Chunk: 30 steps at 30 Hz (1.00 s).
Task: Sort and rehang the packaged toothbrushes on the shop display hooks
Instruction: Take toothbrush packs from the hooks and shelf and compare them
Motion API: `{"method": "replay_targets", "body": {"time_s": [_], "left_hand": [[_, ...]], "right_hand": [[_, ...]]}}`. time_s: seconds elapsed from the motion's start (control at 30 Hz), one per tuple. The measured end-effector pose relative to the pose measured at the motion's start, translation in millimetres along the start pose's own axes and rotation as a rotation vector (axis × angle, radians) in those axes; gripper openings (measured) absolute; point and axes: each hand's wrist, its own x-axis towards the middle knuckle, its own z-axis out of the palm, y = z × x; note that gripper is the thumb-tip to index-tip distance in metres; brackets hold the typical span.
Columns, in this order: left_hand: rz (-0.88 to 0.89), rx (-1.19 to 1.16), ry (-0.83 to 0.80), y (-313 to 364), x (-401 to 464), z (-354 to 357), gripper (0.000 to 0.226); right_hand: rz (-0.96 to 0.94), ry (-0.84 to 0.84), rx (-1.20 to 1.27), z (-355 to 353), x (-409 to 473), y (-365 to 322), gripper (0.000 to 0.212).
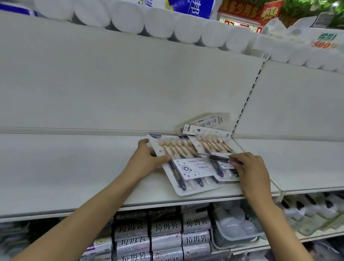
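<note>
Two flat multi-packs of toothbrushes lie on the white shelf (65,164). The nearer pack (187,167) has dark handles and a white label, and its corner overhangs the shelf's front edge. My left hand (147,159) grips its left edge, thumb on top. The second pack (218,150) lies to the right, partly under my right hand (250,170), which holds its lower right part with curled fingers. A thin dark metal hook (219,157) lies across it at my fingertips. Two smaller toothbrush packs (205,124) rest behind against the back panel.
Toilet paper rolls (125,20) line the top shelf. Below the shelf sit stacked rolls of bin bags (161,239) and a tray of light bulbs (238,223). A slotted upright (248,98) divides the back panels. A thin wire divider (274,183) runs along the shelf at right.
</note>
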Motion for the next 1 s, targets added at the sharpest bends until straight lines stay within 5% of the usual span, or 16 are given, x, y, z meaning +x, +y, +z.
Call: {"method": "replay_targets", "body": {"time_s": [0.17,0.37,0.6,1.0], "left_hand": [[-0.094,-0.351,-0.066,10.2,-17.9,-0.7,0.036],[-0.118,-0.388,0.085,5.1,-22.9,-27.2,0.038],[0.118,-0.307,0.334,11.8,-55.9,-97.9,0.028],[0.282,-0.276,0.558,-8.1,-155.7,-234.3,0.026]], "right_hand": [[-0.070,0.025,-0.057,-3.5,-5.7,-4.0,0.011],[-0.110,0.090,-0.177,-1.5,-14.6,-21.6,0.012],[-0.157,0.137,-0.045,3.3,-14.8,-86.4,0.011],[-0.137,-0.060,0.749,-1.7,-40.7,-256.9,0.009]]}}
